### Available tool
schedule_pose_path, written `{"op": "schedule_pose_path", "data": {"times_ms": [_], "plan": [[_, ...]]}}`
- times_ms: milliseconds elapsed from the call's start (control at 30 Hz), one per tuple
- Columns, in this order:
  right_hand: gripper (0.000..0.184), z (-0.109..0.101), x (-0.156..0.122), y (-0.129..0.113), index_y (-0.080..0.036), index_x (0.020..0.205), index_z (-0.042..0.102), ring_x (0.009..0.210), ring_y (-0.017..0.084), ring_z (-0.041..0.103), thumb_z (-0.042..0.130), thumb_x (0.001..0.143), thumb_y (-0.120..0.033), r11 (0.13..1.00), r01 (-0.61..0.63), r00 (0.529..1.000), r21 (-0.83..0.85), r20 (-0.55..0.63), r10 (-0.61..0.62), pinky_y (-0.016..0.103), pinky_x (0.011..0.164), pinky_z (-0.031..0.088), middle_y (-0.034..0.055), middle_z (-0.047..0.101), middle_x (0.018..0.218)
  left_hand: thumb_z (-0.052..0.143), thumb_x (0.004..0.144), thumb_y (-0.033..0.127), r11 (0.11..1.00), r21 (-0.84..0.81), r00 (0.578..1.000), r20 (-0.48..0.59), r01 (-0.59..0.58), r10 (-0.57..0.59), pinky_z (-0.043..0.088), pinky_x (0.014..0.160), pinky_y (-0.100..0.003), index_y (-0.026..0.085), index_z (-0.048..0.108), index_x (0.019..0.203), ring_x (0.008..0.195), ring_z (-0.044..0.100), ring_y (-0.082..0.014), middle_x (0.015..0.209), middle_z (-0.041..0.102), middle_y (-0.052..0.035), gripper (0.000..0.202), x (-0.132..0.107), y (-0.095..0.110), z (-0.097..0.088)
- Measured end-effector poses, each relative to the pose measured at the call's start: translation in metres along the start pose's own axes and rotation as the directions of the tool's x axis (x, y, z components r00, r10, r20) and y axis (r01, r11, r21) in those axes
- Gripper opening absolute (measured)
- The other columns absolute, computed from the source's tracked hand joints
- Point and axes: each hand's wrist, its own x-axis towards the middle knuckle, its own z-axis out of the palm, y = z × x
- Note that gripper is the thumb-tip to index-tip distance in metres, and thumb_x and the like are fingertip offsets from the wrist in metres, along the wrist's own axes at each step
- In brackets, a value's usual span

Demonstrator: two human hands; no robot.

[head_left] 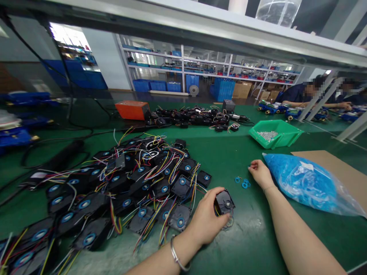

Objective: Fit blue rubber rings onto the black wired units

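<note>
While clasping black housing (pixel 225 201) in left hand (pixel 205 217) | curls right hand (pixel 260 174) near blue rings (pixel 246 184) | cannot tell if gripping anything there

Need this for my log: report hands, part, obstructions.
Left hand gripping black housing. Right hand near loose blue rings, grip unclear. Nothing visibly blocking either hand.

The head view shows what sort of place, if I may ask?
Probably an assembly workshop: wired black units lie heaped on a green bench, a bin holds small parts, and racks stand behind.
</note>
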Motion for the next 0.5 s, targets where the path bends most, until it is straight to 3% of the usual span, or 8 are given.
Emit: {"op": "schedule_pose_path", "data": {"times_ms": [100,300,400,500], "plan": [[0.020,-0.003,0.000,-0.003,-0.013,0.101,0.055,0.072,0.014,0.058,0.053,0.088,-0.028,1.000,0.004,0.999,0.008,0.045,-0.005,0.031,0.069,0.048,0.0013,0.060,0.084,0.064,0.065,0.012,0.999,-0.033,0.999,0.020,0.038,-0.038,0.036,0.098,-0.041,0.023,0.046,0.121,0.108,0.050,-0.0256,0.115,0.054,-0.0069,0.060,0.000,0.000,0.000],[0.008,-0.022,-0.016,-0.022,-0.013,0.081,0.060,0.070,0.015,0.055,0.053,0.083,-0.018,1.000,0.018,0.997,-0.004,0.070,-0.018,0.032,0.071,0.043,0.0034,0.058,0.076,0.062,0.064,0.009,0.998,-0.058,1.000,-0.004,0.022,-0.022,0.035,0.100,-0.040,0.021,0.045,0.123,0.111,0.048,-0.0262,0.120,0.052,-0.0084,0.063,0.002,0.001,-0.001],[0.012,-0.041,-0.036,-0.045,-0.013,0.081,0.060,0.074,0.018,0.054,0.048,0.081,-0.015,0.996,0.073,0.995,0.044,0.067,-0.076,0.032,0.074,0.040,0.0074,0.057,0.079,0.060,0.063,0.007,1.000,-0.030,1.000,-0.028,0.000,-0.001,0.034,0.101,-0.040,0.021,0.047,0.120,0.112,0.047,-0.0253,0.121,0.051,-0.0077,0.060,0.003,0.002,-0.001],[0.013,-0.062,-0.066,-0.080,-0.017,0.084,0.058,0.074,0.016,0.055,0.046,0.083,-0.021,0.967,0.195,0.962,0.167,0.159,-0.221,0.027,0.070,0.042,0.0027,0.058,0.080,0.061,0.062,0.006,1.000,0.003,0.997,-0.073,-0.022,0.022,0.034,0.101,-0.040,0.022,0.049,0.118,0.113,0.045,-0.0249,0.120,0.050,-0.0068,0.059,0.003,0.001,-0.001]]}}
